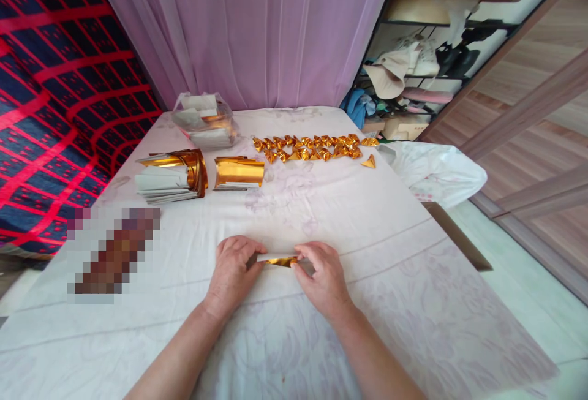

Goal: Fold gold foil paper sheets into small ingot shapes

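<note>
From my end, the gold paper (281, 262) sits just below centre of frame, low over the table (395, 332), a narrow pale-and-gold strip running crosswise betw. both hands. L hand (236, 271) has its grip nearly closed, thumb vs. fingers on the strip's left end; R hand (321, 274) pinches the right end, thumb + index tips about together, paper betw. Looks like a fold or roll in hand, so imo: equal pressure both ends, edges parallel, thumbs working at the same pace, or it'll prob. skew. Foil likely takes a crease for good, so I'd go light till it's lined up, then press firm. Can't tell exact L fingertip contact; knuckles block my view.
</note>
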Tool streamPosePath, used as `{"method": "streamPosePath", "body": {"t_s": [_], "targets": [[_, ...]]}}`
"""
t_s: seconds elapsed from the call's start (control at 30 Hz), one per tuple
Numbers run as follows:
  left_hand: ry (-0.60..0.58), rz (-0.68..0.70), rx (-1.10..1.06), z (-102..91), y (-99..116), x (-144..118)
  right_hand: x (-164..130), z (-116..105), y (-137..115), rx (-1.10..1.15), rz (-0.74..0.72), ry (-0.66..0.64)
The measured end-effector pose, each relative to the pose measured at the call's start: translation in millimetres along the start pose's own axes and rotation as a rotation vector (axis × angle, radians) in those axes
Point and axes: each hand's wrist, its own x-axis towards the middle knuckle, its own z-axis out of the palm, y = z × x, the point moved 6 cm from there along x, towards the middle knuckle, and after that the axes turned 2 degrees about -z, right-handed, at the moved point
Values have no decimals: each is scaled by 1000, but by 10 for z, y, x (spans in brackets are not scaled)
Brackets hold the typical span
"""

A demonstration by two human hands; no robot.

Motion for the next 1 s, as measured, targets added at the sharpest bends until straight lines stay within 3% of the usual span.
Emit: {"method": "streamPosePath", "body": {"t_s": [0.43, 0.83, 1.0], "targets": [[22, 54, -1, -5, 40, -35, 10, -33, -57, 67, -41, -31], [24, 151, -56, -27, 113, -26, -7, -60, -42, 9, -94, 72], [133, 141, -110, -61, 117, -45, -8, -162, -89, 45, -92, 144]]}}
